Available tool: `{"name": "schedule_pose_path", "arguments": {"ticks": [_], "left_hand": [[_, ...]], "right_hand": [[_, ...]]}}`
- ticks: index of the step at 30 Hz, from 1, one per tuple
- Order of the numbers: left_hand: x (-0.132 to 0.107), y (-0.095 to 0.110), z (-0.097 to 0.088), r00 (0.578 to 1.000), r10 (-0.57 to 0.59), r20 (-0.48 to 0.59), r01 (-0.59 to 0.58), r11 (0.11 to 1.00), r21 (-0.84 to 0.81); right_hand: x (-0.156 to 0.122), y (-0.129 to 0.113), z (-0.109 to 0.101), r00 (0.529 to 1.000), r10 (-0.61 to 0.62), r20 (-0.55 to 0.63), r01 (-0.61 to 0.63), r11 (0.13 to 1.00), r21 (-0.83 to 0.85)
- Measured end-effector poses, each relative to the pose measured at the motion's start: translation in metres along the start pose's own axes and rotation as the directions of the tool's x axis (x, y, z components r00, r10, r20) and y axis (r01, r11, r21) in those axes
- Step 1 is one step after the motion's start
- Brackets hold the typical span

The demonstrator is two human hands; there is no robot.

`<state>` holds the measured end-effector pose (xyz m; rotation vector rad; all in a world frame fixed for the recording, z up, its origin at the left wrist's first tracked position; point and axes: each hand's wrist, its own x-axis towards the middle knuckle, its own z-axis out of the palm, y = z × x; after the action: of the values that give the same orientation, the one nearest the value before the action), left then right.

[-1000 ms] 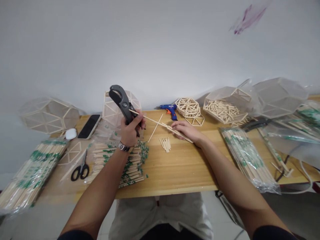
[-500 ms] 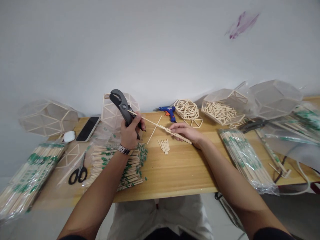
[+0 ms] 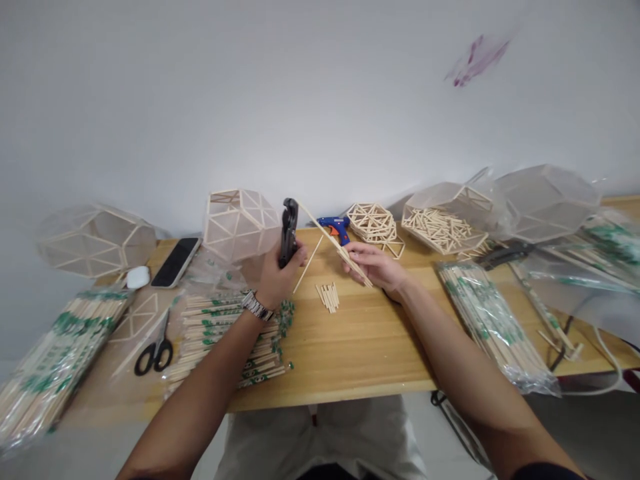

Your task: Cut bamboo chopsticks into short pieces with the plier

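My left hand point(image 3: 277, 277) is closed round a dark grey cutter point(image 3: 289, 230), held upright above the wooden table point(image 3: 360, 347). Its jaws meet the upper end of a long wooden stick point(image 3: 333, 243). My right hand point(image 3: 375, 265) pinches the lower end of that stick, which slants up to the left. A small pile of short cut sticks point(image 3: 329, 296) lies on the table between my hands. One loose long stick point(image 3: 306, 260) lies just behind the pile.
Bags of bamboo sticks lie at the left point(image 3: 50, 360), by my left wrist point(image 3: 225, 333) and at the right point(image 3: 493, 323). Scissors point(image 3: 153, 350), a phone point(image 3: 176, 262), a blue glue gun point(image 3: 336, 227) and several stick-framed polyhedra point(image 3: 240, 220) stand around.
My left hand turned the cutter upright and moved it right. The stick in my right hand now slants more steeply, with its upper end at the cutter's jaws.
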<state>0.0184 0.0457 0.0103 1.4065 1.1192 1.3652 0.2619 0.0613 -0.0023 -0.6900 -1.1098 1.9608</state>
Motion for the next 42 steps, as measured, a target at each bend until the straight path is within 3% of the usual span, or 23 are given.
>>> {"name": "schedule_pose_path", "arguments": {"ticks": [5,13,25,32,42], "left_hand": [[0.002,-0.011,-0.001,0.995,0.056,0.077,-0.077,0.946,0.314],[0.002,-0.014,-0.005,0.961,0.126,0.246,-0.256,0.746,0.615],[0.002,-0.009,-0.007,0.921,0.070,0.383,-0.336,0.640,0.691],[0.002,-0.004,-0.008,0.908,0.090,0.408,-0.368,0.638,0.677],[-0.001,-0.004,-0.007,0.913,0.113,0.393,-0.381,0.582,0.718]], "right_hand": [[0.001,0.001,0.000,0.998,-0.059,0.010,0.059,0.998,-0.002],[0.004,0.002,0.006,0.987,-0.129,-0.097,0.126,0.991,-0.034],[0.005,0.008,0.013,0.963,-0.219,-0.157,0.191,0.966,-0.176],[0.004,0.007,0.015,0.947,-0.271,-0.173,0.199,0.917,-0.347],[0.000,0.003,0.020,0.957,-0.264,-0.123,0.204,0.910,-0.362]]}}
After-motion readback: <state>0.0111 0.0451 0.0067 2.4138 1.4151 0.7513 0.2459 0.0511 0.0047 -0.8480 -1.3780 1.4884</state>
